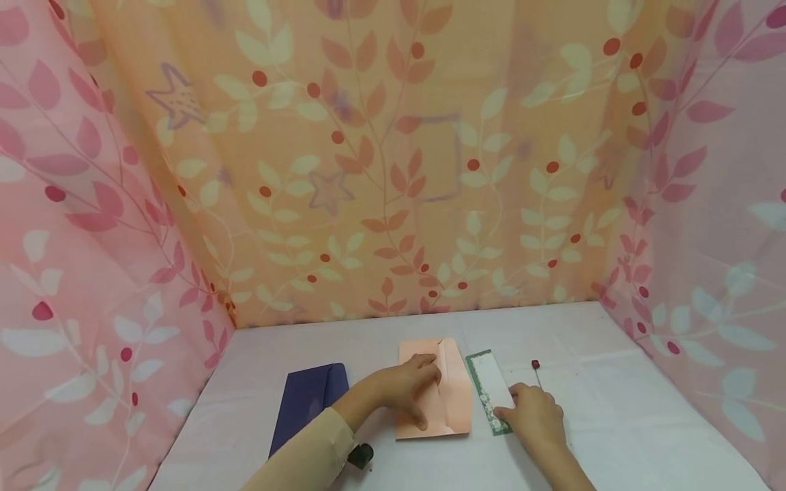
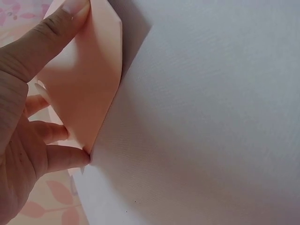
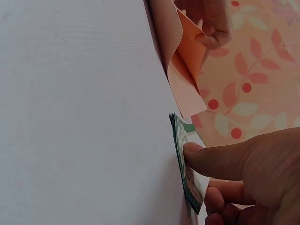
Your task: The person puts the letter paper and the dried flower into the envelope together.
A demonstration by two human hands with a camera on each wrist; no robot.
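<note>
A peach envelope (image 1: 454, 402) lies upright on the table, flap side to the right. My left hand (image 1: 410, 390) holds it, thumb near the lower left and fingers higher up; in the left wrist view the envelope (image 2: 89, 70) bows between them. Its mouth gapes in the right wrist view, where the orange inside (image 3: 190, 51) shows. Just right of it lies a narrow white card (image 1: 491, 378) with a green floral border. My right hand (image 1: 535, 417) pinches the card's right edge, thumb on top. Seen from the right wrist, the card (image 3: 190, 164) has more than one layer.
A navy envelope (image 1: 301, 402) lies on the left, partly behind my left sleeve (image 1: 307, 453). A small dark object (image 1: 361, 455) sits by that sleeve. Beyond my right hand lies a thin stem with a dark red head (image 1: 535, 365). Patterned curtains (image 1: 381, 170) enclose the white table (image 1: 638, 402).
</note>
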